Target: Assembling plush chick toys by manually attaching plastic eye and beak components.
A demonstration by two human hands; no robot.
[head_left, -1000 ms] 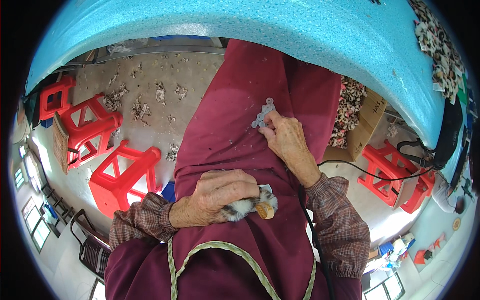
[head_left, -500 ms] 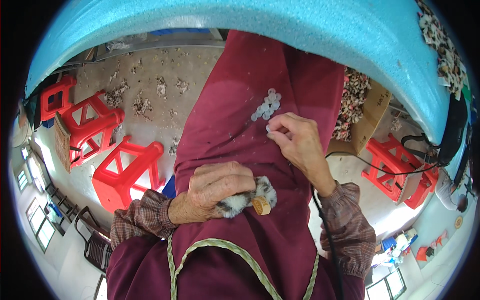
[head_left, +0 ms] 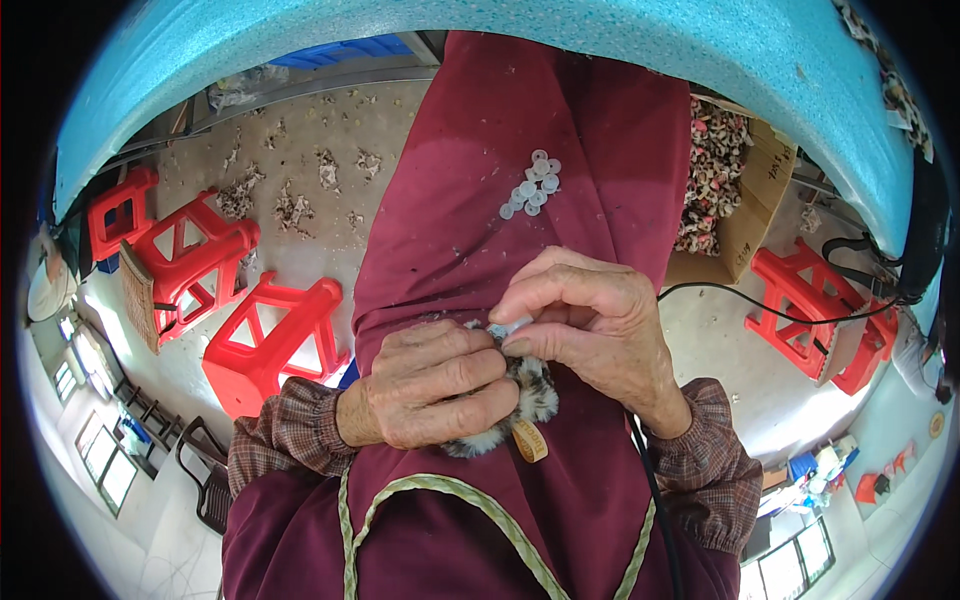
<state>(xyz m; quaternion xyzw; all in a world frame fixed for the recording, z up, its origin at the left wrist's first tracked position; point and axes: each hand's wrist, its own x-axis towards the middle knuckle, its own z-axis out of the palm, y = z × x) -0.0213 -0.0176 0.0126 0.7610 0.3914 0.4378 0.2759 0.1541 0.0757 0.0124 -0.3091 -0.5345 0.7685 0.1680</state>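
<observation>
My left hand (head_left: 430, 385) is closed around a small furry toy (head_left: 530, 395), grey and white with dark spots, with a tan tag hanging from it. My right hand (head_left: 590, 325) pinches a small pale ring between thumb and fingers and presses it against the top of the toy. Both hands rest on my lap over a dark red apron (head_left: 470, 230). A small heap of pale plastic rings (head_left: 532, 183) lies on the apron farther out, beyond my right hand.
Red plastic stools (head_left: 270, 335) stand on the floor at the left, and more red stools (head_left: 810, 305) at the right. A cardboard box (head_left: 745, 200) full of small furry pieces sits to the right of my lap. A turquoise table edge (head_left: 400, 30) arches overhead. Scraps litter the floor.
My right hand left the heap of rings and came back to the toy, carrying one ring. My left hand kept its hold on the toy.
</observation>
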